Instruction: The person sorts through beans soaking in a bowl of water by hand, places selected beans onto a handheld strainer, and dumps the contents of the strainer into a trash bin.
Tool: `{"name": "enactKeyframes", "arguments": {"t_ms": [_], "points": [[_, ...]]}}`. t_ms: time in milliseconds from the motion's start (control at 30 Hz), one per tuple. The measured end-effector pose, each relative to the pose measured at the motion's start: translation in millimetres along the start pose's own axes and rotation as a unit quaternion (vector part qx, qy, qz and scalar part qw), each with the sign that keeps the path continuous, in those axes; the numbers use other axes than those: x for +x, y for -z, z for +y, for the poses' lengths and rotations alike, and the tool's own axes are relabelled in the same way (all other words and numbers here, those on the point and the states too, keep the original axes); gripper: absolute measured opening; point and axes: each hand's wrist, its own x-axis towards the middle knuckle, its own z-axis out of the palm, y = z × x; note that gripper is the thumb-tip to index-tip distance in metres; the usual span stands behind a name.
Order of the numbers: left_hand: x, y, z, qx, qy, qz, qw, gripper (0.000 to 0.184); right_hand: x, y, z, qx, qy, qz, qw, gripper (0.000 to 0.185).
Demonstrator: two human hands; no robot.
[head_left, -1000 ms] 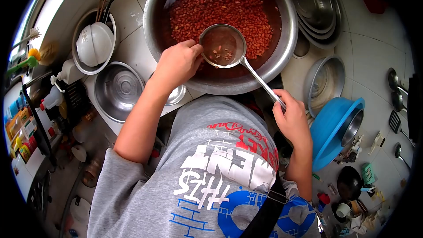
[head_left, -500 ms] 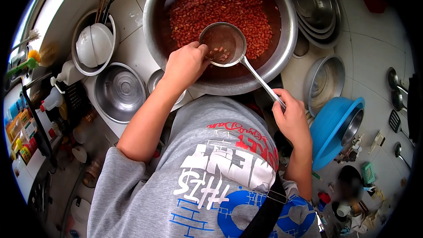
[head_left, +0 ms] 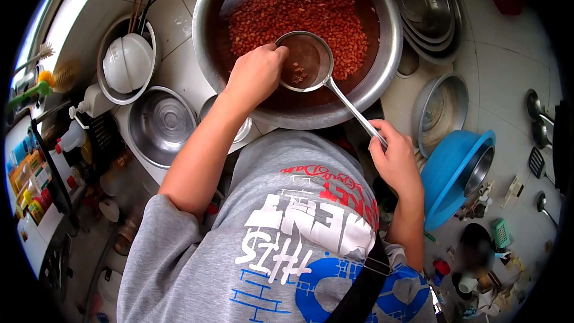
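A wide metal basin [head_left: 391,42] holds reddish water and a heap of small red kernels [head_left: 293,6] that look like peanuts or beans. My right hand [head_left: 393,154] is wrapped round the long handle of a round metal strainer [head_left: 353,110], its bowl over the near part of the basin. A few pale and reddish bits [head_left: 299,73] lie in the bowl. At the bowl's left rim, my left hand [head_left: 256,76] has its fingers drawn together; their tips reach over the rim, and whatever they pinch is hidden.
Left of the basin stand an empty metal bowl [head_left: 162,128] and a pot holding white bowls [head_left: 128,63]. Stacked metal basins [head_left: 424,9], a worn metal basin [head_left: 443,113] and a blue plastic tub [head_left: 442,188] are to the right. Utensils hang at far right.
My left hand has shifted slightly up along the strainer's rim. The bits in the bowl have changed position. My right hand stays on the handle.
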Motion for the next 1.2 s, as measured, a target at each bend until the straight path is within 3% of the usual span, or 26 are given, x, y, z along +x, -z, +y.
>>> {"name": "enactKeyframes", "arguments": {"t_ms": [167,367,567,867,1200], "points": [[13,-5,-6,-0.024,-0.032,-0.015,0.999,0.018,-1,0,0,0.012,-0.006,-0.005,1.000,0.024],[27,7,7,-0.028,-0.001,-0.137,0.990,0.027,-1,-1,2,0.039,-0.023,-0.023,0.999,0.025],[36,7,15,-0.014,-0.029,-0.203,0.979,0.035,-1,-1,7,0.037,-0.042,-0.047,0.997,0.027],[46,-2,21,-0.033,-0.047,-0.246,0.968,0.033,0,-3,9,0.047,-0.048,-0.073,0.995,0.029],[54,-9,12,-0.076,-0.066,-0.182,0.978,0.021,2,-4,9,0.056,-0.063,-0.084,0.993,0.030]]}}
